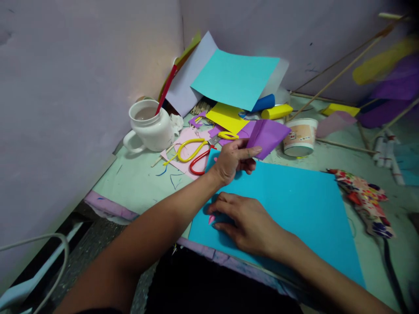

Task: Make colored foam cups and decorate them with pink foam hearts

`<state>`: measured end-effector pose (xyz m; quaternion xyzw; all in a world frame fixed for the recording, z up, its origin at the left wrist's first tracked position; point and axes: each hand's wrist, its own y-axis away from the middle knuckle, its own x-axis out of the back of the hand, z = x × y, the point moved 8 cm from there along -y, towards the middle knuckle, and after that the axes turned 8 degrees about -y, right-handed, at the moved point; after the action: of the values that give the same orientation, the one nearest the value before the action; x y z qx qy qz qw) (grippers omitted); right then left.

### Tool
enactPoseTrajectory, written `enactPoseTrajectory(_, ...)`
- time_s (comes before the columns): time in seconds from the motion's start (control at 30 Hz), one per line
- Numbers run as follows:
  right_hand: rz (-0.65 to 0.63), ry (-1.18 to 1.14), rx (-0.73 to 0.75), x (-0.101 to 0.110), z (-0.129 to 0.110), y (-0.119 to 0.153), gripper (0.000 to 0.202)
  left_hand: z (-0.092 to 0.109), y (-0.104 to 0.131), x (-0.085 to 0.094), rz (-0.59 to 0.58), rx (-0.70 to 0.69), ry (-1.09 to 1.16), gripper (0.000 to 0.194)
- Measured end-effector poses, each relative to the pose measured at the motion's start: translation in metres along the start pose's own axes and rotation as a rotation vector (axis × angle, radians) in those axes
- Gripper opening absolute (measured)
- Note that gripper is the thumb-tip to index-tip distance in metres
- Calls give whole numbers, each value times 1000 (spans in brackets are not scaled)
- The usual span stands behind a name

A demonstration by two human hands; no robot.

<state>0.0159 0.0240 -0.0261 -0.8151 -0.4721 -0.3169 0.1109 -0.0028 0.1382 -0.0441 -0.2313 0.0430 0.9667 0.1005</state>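
My left hand (pixel 234 159) reaches over the table and grips a folded piece of purple paper (pixel 270 137) between thumb and fingers. Nearer to me, my right hand (pixel 244 220) rests on a large blue sheet (pixel 301 209). Its thumb and fingers close about a small pink paper piece (pixel 211 219) near the sheet's left edge. Scissors with a yellow handle (pixel 190 150) and a red handle (pixel 196 168) lie left of my left hand, over pink paper scraps (pixel 186 138). Part of another pink bit on the sheet is hidden by my left wrist.
A white mug (pixel 150 131) with a red stick (pixel 166 87) stands at the left. Behind are a turquoise sheet (pixel 235 78) and yellow paper (pixel 227 117). A paper cup (pixel 299 137) sits right of the purple paper. A flower-patterned glue gun (pixel 366 198) with a black cord lies at the right.
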Motion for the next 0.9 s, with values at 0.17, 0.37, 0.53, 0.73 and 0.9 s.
enactPoseTrajectory(0.17,-60,80,-22,-1,-3,-2,19,0,0,0,-4,-1,6,28)
enactPoseTrajectory(0.37,-61,87,-38,-1,-4,-6,15,-1,0,0,1,3,2,29)
enactPoseTrajectory(0.53,-26,61,-26,-2,-1,-2,23,-1,0,0,0,5,1,30)
enactPoseTrajectory(0.73,-34,62,-18,-2,-1,0,19,0,1,0,-7,5,3,28)
enactPoseTrajectory(0.9,-47,101,-42,-3,-2,-5,19,0,1,-1,-14,6,7,27)
